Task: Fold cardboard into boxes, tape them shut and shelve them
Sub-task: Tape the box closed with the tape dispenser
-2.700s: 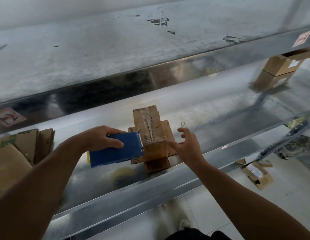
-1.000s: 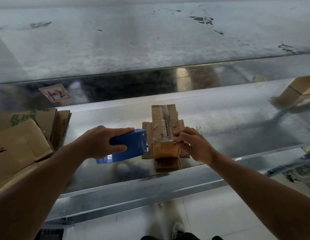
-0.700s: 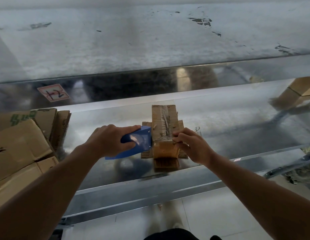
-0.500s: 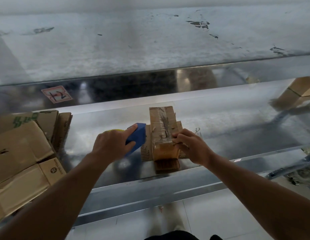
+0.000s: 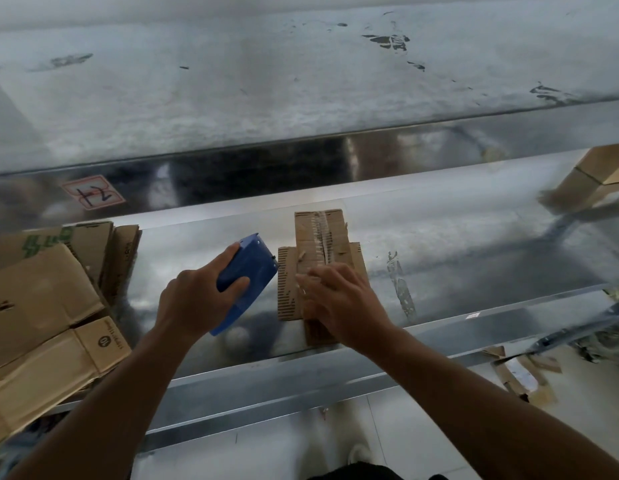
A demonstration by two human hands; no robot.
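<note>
Your small brown cardboard box (image 5: 318, 237) on the shiny metal shelf (image 5: 474, 254).
Your left hand (image 5: 194, 299) grips a blue plastic tape dispenser (image 5: 247, 271) beside it; your right hand (image 5: 339, 299), blurred, rests on top.

Two hands: left hand (image 5: 194, 301), right hand (image 5: 341, 306); one tape dispenser (image 5: 249, 271); one small cardboard box (image 5: 318, 233); one shelf label (image 5: 92, 192).

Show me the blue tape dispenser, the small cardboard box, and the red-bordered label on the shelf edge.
blue tape dispenser (image 5: 254, 266), head view, on its blue upper body.
small cardboard box (image 5: 318, 233), head view, on its taped top seam.
red-bordered label (image 5: 93, 196), head view, on its handwritten mark.
</note>
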